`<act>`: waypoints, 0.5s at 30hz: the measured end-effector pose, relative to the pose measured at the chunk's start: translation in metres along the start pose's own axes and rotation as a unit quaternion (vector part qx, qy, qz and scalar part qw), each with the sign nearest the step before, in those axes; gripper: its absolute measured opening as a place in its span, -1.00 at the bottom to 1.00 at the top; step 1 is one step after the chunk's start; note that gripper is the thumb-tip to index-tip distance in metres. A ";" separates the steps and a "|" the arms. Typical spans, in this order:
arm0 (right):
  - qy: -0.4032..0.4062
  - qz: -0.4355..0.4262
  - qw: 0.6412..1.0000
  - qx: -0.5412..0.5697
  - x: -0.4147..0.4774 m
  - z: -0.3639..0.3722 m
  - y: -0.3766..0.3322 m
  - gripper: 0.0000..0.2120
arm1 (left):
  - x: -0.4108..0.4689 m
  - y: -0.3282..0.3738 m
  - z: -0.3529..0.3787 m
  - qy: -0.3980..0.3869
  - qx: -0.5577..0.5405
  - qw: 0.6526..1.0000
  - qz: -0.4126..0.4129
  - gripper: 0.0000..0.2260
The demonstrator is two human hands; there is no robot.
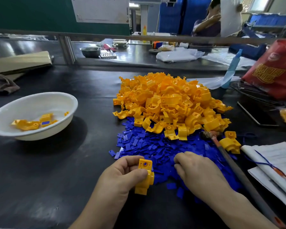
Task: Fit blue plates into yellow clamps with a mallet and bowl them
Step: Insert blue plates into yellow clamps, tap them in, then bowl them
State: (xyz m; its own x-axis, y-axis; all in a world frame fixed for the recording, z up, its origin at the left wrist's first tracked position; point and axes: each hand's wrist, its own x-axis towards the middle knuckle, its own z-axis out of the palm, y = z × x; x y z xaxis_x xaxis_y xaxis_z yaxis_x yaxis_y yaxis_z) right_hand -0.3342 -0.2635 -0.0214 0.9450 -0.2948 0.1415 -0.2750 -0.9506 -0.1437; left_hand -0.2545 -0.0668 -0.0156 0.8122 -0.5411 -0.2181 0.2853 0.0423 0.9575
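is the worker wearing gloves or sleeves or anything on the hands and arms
No gloves: the left hand and right hand are bare. The left forearm and right forearm are bare too, down to the picture's edge; no sleeve, watch, bracelet or ring shows.

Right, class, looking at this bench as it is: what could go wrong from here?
The right hand rests on loose blue plates; it may pinch up two at once. The mallet lies on the plates with a stray clamp beside its handle; lifting it could scatter them. The left hand grips the yellow clamp around its middle; a mallet blow there might catch fingers.
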 end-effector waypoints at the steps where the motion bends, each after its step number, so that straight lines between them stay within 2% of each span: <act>1: 0.007 0.000 1.000 0.024 0.000 0.001 0.000 -0.87 | 0.000 -0.001 -0.001 0.000 0.002 1.000 -0.005 -0.59; 5: 0.060 0.036 0.982 0.176 -0.005 -0.010 -0.005 -0.91 | 0.002 -0.004 -0.001 -0.006 0.002 1.000 -0.011 -0.66; 6: 0.066 0.059 0.965 0.246 -0.007 -0.015 -0.009 -0.90 | 0.002 -0.004 0.000 -0.011 0.000 1.000 -0.010 -0.68; 8: 0.057 0.092 0.908 0.404 -0.014 -0.025 -0.019 -0.84 | 0.002 -0.005 0.003 -0.018 0.002 1.000 -0.009 -0.66; 10: 0.042 0.091 0.863 0.496 -0.020 -0.031 -0.032 -0.79 | 0.002 -0.006 0.008 -0.020 0.000 1.000 -0.008 -0.64; 12: 0.039 0.068 0.851 0.520 -0.025 -0.032 -0.044 -0.79 | 0.001 -0.005 0.013 -0.030 -0.001 1.000 0.001 -0.66; 15: 0.070 0.047 0.857 0.509 -0.027 -0.031 -0.051 -0.77 | -0.001 -0.003 0.015 -0.046 -0.012 0.999 0.011 -0.61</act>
State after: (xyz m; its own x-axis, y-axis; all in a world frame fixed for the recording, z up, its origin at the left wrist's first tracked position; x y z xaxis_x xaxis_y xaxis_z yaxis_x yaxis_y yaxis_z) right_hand -0.3516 -0.2101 0.0126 0.8768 -0.4423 0.1888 0.0154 -0.3665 -0.9303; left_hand -0.2638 -0.0790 -0.0159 0.7691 -0.6141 -0.1768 0.2806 0.0759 0.9568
